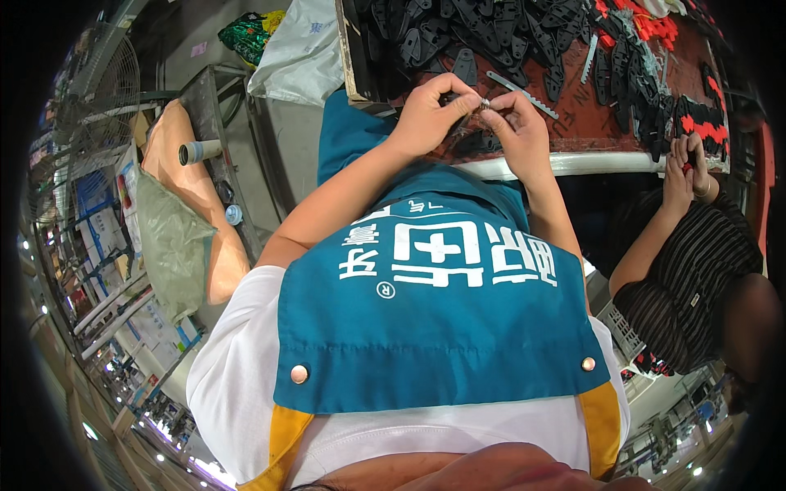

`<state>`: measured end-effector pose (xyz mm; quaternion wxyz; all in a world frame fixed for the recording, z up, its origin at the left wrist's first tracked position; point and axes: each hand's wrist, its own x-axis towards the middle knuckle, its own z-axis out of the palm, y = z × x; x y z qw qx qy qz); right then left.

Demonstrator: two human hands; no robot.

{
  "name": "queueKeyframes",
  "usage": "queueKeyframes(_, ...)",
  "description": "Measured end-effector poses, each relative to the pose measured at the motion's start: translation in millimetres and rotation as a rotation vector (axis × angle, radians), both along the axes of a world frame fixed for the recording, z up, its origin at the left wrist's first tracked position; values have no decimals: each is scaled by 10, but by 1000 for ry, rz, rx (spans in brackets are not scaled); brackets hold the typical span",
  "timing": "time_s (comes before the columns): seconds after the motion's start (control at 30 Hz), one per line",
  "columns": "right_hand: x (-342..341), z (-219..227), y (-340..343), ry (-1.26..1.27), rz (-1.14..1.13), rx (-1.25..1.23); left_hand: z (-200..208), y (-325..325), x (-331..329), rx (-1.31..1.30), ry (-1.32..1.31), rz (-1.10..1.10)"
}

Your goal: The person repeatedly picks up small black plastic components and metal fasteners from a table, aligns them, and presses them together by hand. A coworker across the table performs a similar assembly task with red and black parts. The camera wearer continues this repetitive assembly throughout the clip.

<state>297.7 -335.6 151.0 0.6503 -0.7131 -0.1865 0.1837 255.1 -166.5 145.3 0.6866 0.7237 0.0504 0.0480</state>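
1. The left hand [427, 114] and right hand [517, 131] meet at the upper middle of the frame, over the near edge of the bench [589, 164].
2. Between their fingertips sits a small metal part [485, 104], pinched from both sides. Its exact shape is too small to tell.
3. Left hand: fingers curled in, thumb and forefinger closed on the part. Right hand: likewise closed, fingertips pressed to the same part.
4. The part looks light and stiff, probably slick metal. A fingertip pinch at its ends seems the only hold it allows, and it could slip out easily.
5. Just beyond the hands lies a grey toothed strip [524, 94], and above it a heap of flat black pieces [458, 33], likely stiff plastic.
6. Red pieces [647, 24] lie at the upper right.
7. At the right edge another person's hands [686, 168] hold something red.
8. A blue apron [434, 327] fills the middle of the frame.
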Motion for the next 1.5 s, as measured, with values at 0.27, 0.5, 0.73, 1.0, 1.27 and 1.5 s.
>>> queueKeyframes(0.27,52,28,2,643,16,500,-64,37,-24,-174,129,-13)
queueKeyframes(0.5,45,-62,39,546,45,246,55,37,-46,197,-51,1)
queueKeyframes(0.73,-59,-75,68,25,-101,-13,33,30,-53,246,-121,-28)
queueKeyframes(1.0,-125,-11,149,-184,-107,-19,83,-20,-87,-196,79,9)
queueKeyframes(1.27,-6,6,-18,666,57,516,68,11,-92,-65,44,-15)
queueKeyframes(1.5,37,31,-32,665,58,332,120,17,-56,276,-104,-44)
